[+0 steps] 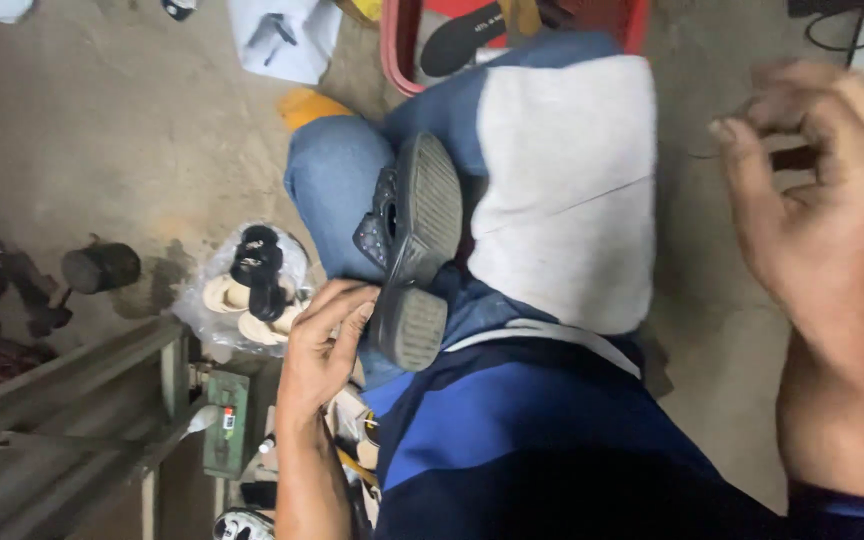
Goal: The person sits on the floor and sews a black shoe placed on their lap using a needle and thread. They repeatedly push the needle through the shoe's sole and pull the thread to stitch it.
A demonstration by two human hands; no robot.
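Left hand (320, 345): fingers curled on heel of dark grey rubber-soled shoe (414, 250), held sole-up on lap.
Right hand (820, 205): at 3 o'clock, raised, blurred, fingers pinched; contents cannot be told.
White cloth (567, 190): laid over knee.

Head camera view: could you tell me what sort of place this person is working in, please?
Probably a small shoe repair or shoemaking workshop. The left hand steadies a dark shoe on the lap, a plastic bag of soles lies on the concrete floor, and a red crate holds an insole.

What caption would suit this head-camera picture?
Left hand steadies a dark shoe sole-up on the lap; right hand is raised, fingers pinched.
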